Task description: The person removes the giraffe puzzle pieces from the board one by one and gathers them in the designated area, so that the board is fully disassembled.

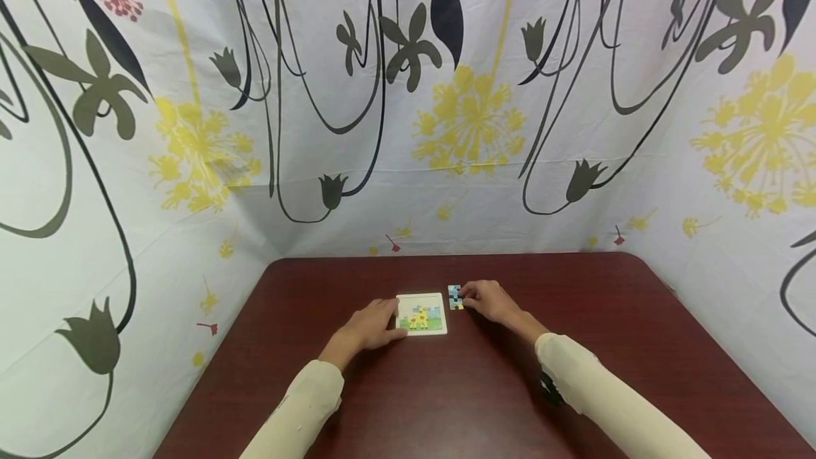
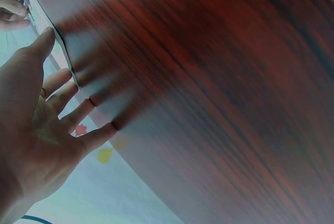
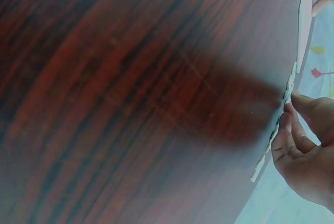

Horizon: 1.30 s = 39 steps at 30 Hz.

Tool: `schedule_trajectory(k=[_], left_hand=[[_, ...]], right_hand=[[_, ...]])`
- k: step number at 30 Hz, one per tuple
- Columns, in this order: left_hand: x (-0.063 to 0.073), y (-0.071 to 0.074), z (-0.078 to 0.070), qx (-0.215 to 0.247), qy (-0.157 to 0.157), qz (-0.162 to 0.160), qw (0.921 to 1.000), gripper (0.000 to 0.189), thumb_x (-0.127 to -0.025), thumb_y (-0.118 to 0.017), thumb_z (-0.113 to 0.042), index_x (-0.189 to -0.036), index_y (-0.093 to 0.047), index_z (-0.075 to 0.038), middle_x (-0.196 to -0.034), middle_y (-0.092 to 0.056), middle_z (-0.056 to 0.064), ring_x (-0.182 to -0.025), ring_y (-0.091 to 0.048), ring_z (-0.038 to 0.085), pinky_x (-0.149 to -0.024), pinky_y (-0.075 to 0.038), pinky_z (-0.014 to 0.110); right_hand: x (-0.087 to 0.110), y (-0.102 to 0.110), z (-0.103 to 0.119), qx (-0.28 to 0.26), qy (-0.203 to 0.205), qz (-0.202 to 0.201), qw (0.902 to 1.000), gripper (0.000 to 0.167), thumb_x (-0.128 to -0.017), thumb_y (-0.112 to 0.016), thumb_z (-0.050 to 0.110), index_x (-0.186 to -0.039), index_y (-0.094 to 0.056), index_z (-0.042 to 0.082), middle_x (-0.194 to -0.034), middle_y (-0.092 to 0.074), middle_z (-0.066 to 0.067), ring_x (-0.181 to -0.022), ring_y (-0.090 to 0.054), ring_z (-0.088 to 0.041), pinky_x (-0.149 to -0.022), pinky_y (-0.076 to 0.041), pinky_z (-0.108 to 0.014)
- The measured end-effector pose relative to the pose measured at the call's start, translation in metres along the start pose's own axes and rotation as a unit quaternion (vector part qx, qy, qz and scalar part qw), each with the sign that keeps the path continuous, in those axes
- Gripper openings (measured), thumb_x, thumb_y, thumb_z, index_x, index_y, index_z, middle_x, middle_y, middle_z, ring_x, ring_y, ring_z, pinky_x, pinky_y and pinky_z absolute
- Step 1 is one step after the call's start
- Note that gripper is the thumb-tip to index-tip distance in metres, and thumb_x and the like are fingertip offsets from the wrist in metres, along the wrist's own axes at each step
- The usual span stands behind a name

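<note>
A white-framed jigsaw board with a yellow giraffe picture lies on the dark red table. At its left side rests my left hand, thumb at the lower corner and fingers along the edge. In the left wrist view this hand has its fingers spread and fairly straight. Just right of the board are a few loose puzzle pieces, mostly light blue. My right hand pinches a piece at their right side between thumb and curled fingers. The right wrist view shows its thumb and fingertips close together at the row of thin pieces.
The brown-red wood-grain table reaches back to a white floral curtain, which also hangs along both sides. Something dark shows under the right sleeve.
</note>
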State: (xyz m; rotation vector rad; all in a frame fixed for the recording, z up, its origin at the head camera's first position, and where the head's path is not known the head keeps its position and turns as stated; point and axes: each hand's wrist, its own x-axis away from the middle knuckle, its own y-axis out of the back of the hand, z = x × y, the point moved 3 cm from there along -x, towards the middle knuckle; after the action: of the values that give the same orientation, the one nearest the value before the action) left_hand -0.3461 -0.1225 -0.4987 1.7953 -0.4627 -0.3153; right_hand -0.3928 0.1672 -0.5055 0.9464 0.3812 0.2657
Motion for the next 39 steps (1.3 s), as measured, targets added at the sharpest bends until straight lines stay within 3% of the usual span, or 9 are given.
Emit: schedule_trajectory(k=[4, 8, 14, 18, 27, 39], left_hand=[[0.000, 0.000, 0.000, -0.002, -0.002, 0.000, 1.0000, 0.039, -0.099, -0.067, -0.051, -0.117, -0.055, -0.018, -0.117, -0.059, -0.001, -0.118, -0.053, 0.022, -0.086, -0.047, 0.045], [0.000, 0.000, 0.000, 0.004, -0.004, -0.001, 1.0000, 0.043, -0.099, -0.068, -0.051, -0.123, -0.055, -0.018, -0.116, -0.058, 0.000, -0.114, -0.053, 0.022, -0.085, -0.047, 0.047], [0.001, 0.002, 0.000, 0.016, 0.006, 0.002, 0.9999, 0.060, -0.099, -0.068, -0.050, -0.145, -0.052, -0.015, -0.129, -0.058, 0.006, -0.124, -0.053, 0.026, -0.095, -0.048, 0.051], [0.003, 0.003, -0.001, 0.022, 0.007, 0.008, 0.9997, 0.065, -0.100, -0.068, -0.048, -0.151, -0.048, -0.014, -0.132, -0.059, 0.007, -0.133, -0.051, 0.030, -0.098, -0.048, 0.054], [-0.001, 0.002, 0.001, 0.012, 0.013, 0.017, 0.9997, 0.072, -0.099, -0.067, -0.053, -0.155, -0.045, -0.014, -0.147, -0.054, 0.014, -0.141, -0.046, 0.036, -0.104, -0.045, 0.058], [-0.003, 0.004, 0.001, 0.011, 0.009, 0.019, 0.9997, 0.066, -0.098, -0.068, -0.053, -0.150, -0.050, -0.015, -0.141, -0.057, 0.010, -0.138, -0.048, 0.034, -0.100, -0.048, 0.057]], right_hand=[[-0.001, 0.000, 0.003, 0.001, 0.013, -0.003, 0.9999, 0.014, -0.097, -0.073, 0.008, -0.111, -0.077, 0.005, -0.098, -0.077, -0.005, -0.093, -0.072, -0.023, -0.080, -0.058, -0.042], [-0.003, -0.002, 0.009, -0.004, 0.038, -0.003, 0.9993, 0.015, -0.097, -0.073, 0.007, -0.111, -0.076, 0.002, -0.097, -0.077, -0.006, -0.086, -0.072, -0.020, -0.073, -0.058, -0.036], [-0.008, -0.011, 0.022, -0.015, 0.050, 0.008, 0.9986, 0.017, -0.097, -0.073, 0.006, -0.112, -0.076, 0.001, -0.098, -0.075, -0.007, -0.088, -0.070, -0.019, -0.074, -0.056, -0.035], [-0.010, -0.017, 0.032, -0.029, 0.049, 0.022, 0.9982, 0.017, -0.098, -0.072, 0.006, -0.114, -0.076, 0.002, -0.101, -0.075, -0.008, -0.091, -0.071, -0.021, -0.075, -0.057, -0.036], [-0.016, -0.029, 0.051, -0.028, 0.082, 0.041, 0.9954, 0.018, -0.098, -0.073, 0.009, -0.115, -0.076, 0.002, -0.098, -0.073, -0.006, -0.084, -0.068, -0.017, -0.072, -0.055, -0.032], [-0.026, -0.042, 0.067, -0.001, 0.101, 0.079, 0.9917, 0.030, -0.097, -0.076, 0.015, -0.121, -0.074, -0.002, -0.106, -0.072, -0.016, -0.095, -0.070, -0.027, -0.079, -0.058, -0.041]])
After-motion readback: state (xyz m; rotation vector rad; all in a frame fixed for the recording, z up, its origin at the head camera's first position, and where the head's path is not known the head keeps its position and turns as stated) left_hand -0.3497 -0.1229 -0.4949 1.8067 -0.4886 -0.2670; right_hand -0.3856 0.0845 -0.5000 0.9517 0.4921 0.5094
